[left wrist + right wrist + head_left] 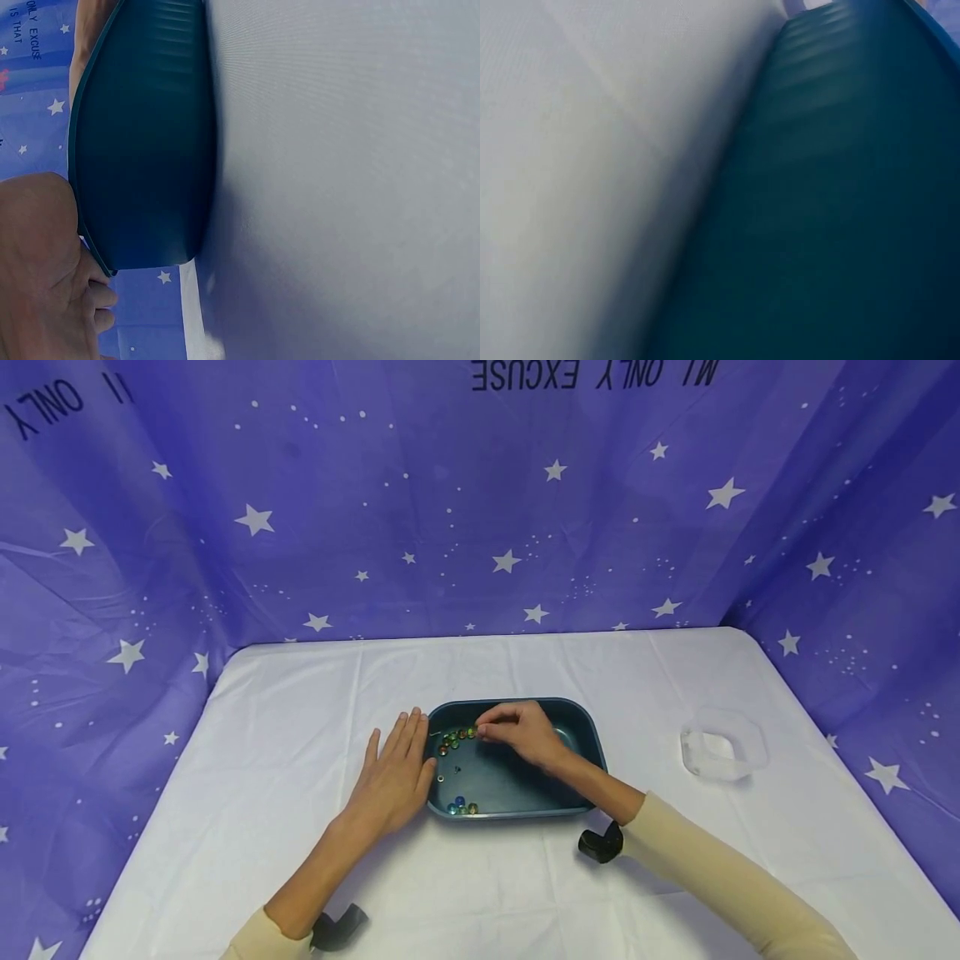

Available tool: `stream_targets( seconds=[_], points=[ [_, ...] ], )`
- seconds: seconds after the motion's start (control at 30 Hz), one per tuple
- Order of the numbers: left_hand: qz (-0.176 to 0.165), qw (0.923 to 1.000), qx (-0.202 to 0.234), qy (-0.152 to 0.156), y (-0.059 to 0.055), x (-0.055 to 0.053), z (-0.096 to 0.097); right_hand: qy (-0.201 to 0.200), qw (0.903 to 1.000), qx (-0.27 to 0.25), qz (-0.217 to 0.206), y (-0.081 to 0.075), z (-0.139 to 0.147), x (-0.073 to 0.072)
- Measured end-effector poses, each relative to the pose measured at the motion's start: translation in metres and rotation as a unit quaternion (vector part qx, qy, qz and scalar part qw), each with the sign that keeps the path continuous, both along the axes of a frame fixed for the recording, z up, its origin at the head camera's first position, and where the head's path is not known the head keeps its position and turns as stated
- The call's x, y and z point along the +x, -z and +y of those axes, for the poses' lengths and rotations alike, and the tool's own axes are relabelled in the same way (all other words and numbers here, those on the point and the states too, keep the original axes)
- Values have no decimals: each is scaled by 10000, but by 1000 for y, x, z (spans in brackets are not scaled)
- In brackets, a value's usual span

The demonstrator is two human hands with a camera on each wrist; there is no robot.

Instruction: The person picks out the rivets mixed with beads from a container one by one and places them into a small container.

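A deep dark teal tray (525,793) stands on the white cloth, its outer wall (142,150) large in the left wrist view. Inside it, several glass marbles (452,741) form a curved row at the far left. A second cluster of marbles (461,807) lies in the near left corner. My right hand (525,733) reaches over the tray, thumb and forefinger pinching a greenish marble (472,732) at the row's right end. My left hand (393,777) rests against the tray's left rim, fingers straight. The right wrist view shows only tray wall (817,187) and cloth.
To the right on the table (645,693) stands a clear plastic container (723,752). Two tiny pieces lie on the tray floor between the marble groups. A purple star-patterned curtain (450,527) encloses the table's back and sides.
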State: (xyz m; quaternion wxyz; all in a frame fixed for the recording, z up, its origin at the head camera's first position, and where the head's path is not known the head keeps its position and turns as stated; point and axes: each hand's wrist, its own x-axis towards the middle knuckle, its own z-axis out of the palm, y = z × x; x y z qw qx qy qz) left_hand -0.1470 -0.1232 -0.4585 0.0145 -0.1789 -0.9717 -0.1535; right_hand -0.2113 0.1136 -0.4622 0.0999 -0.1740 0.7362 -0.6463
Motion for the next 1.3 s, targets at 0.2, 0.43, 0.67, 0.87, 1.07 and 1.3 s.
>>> stream_targets(
  seconds=[0.2, 0.43, 0.67, 0.87, 1.07, 1.3],
  points=[
    [-10, 10000, -22, 0, 0, 0, 0, 114, 9998, 111, -127, -9, 16, 2],
    [-30, 10000, 13, -14, 0, 1, 0, 341, 9992, 193, -89, -20, 36, 6],
    [-4, 10000, -14, -10, 0, 1, 0, 641, 9979, -2, -7, -27, 61, 9],
    [6, 10000, -7, -5, 1, 1, 0, 914, 9958, -95, 13, -35, 85, 14],
    [-10, 10000, 11, -12, 0, 1, 0, 1131, 9934, -127, 138, -39, 113, 19],
    [22, 10000, 38, 5, 0, 1, 0, 1441, 9872, -650, 209, -45, 153, 28]
  ],
)
